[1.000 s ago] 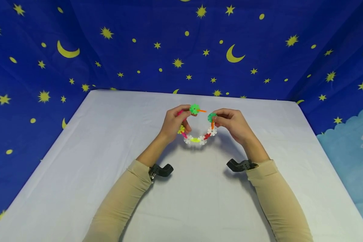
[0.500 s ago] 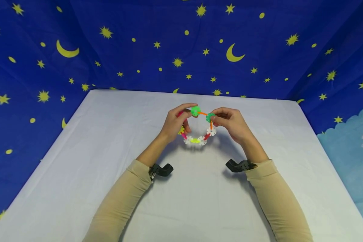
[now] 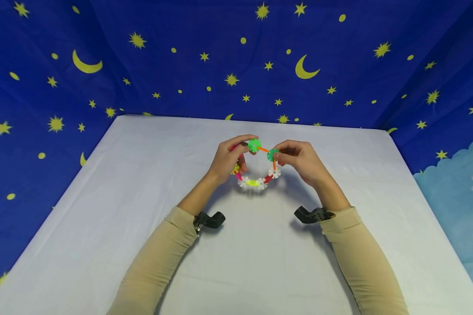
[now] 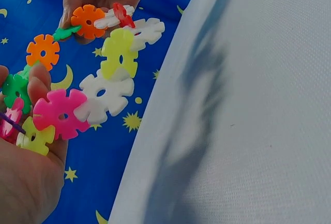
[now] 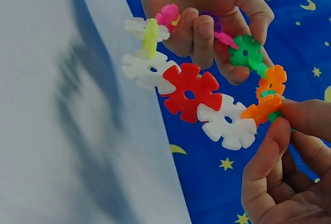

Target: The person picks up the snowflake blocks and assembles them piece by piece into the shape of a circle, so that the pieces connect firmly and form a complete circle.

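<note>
Interlocking flower-shaped plastic discs make a ring held over the table. Along its near side run a yellow disc, white discs and a red disc. My left hand holds the ring's left part, by a light green disc and a pink disc; a purple disc lies partly behind those fingers. Thumb and fingers of my right hand pinch a darker green disc. Between the two green discs an orange disc meets the darker one; how deep their slots engage I cannot tell.
A white cloth covers the table. Blue curtain cloth with yellow stars and moons surrounds its back and sides. Black wrist cameras sit on both wrists, and a light blue patch shows at the right.
My right hand has brought the darker green disc leftward to the orange disc, and the gap in the ring has closed. My left hand has barely moved.
</note>
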`<action>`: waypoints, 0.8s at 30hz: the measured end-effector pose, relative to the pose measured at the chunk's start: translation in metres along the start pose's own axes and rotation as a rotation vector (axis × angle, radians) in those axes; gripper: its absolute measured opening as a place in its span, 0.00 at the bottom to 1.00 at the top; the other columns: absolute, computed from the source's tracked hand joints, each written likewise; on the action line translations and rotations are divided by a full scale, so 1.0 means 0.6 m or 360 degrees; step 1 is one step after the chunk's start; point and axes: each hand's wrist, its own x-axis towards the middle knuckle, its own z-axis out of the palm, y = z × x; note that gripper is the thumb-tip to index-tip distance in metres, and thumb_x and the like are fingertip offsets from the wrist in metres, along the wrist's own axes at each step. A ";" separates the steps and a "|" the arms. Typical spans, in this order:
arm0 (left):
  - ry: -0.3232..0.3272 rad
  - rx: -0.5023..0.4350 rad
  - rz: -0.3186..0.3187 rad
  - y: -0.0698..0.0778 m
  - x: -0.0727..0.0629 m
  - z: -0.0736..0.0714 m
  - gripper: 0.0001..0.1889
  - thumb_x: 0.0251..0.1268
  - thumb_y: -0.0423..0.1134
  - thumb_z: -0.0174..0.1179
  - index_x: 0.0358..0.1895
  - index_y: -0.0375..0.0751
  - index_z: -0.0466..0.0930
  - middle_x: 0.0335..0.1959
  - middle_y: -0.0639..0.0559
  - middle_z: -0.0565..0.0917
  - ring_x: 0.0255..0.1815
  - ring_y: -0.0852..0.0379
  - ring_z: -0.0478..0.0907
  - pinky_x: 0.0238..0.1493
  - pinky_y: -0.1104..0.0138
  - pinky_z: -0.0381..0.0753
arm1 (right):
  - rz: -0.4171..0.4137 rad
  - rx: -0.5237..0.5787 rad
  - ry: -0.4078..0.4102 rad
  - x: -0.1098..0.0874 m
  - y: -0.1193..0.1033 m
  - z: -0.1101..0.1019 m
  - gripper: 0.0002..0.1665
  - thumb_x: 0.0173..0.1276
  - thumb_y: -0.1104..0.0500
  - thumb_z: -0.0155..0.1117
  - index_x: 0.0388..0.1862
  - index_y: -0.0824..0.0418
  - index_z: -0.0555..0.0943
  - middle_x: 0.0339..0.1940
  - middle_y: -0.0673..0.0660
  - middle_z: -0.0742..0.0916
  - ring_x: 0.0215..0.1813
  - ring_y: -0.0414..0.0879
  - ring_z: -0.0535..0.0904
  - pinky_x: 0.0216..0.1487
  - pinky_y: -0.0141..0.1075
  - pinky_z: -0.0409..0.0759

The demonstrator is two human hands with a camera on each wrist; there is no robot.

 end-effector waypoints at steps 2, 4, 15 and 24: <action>0.0006 0.0003 -0.0006 0.000 0.000 0.001 0.17 0.71 0.34 0.48 0.58 0.44 0.80 0.35 0.40 0.83 0.11 0.45 0.71 0.14 0.60 0.75 | -0.0005 -0.0008 -0.0007 -0.001 0.000 0.000 0.12 0.64 0.64 0.67 0.43 0.71 0.82 0.34 0.63 0.84 0.32 0.53 0.77 0.40 0.48 0.78; 0.0013 0.0022 -0.0014 0.002 -0.001 0.001 0.17 0.71 0.33 0.47 0.58 0.45 0.80 0.34 0.42 0.83 0.11 0.44 0.71 0.14 0.61 0.74 | -0.0015 -0.0018 -0.0015 -0.001 -0.001 0.000 0.11 0.64 0.64 0.67 0.43 0.70 0.82 0.34 0.64 0.84 0.32 0.55 0.76 0.40 0.49 0.77; 0.0020 0.0005 0.0023 0.038 -0.013 0.010 0.18 0.68 0.28 0.45 0.57 0.33 0.78 0.33 0.36 0.81 0.11 0.40 0.69 0.13 0.59 0.72 | -0.0034 -0.0078 -0.0025 -0.002 -0.002 -0.001 0.10 0.64 0.64 0.67 0.42 0.69 0.83 0.32 0.63 0.84 0.32 0.63 0.74 0.39 0.48 0.77; -0.0016 -0.0064 0.0060 -0.001 -0.002 -0.001 0.19 0.68 0.31 0.45 0.57 0.38 0.80 0.33 0.33 0.79 0.11 0.45 0.68 0.13 0.60 0.71 | 0.0006 -0.0064 -0.0048 -0.003 -0.003 -0.002 0.12 0.64 0.62 0.67 0.44 0.70 0.82 0.33 0.64 0.84 0.33 0.57 0.76 0.41 0.46 0.78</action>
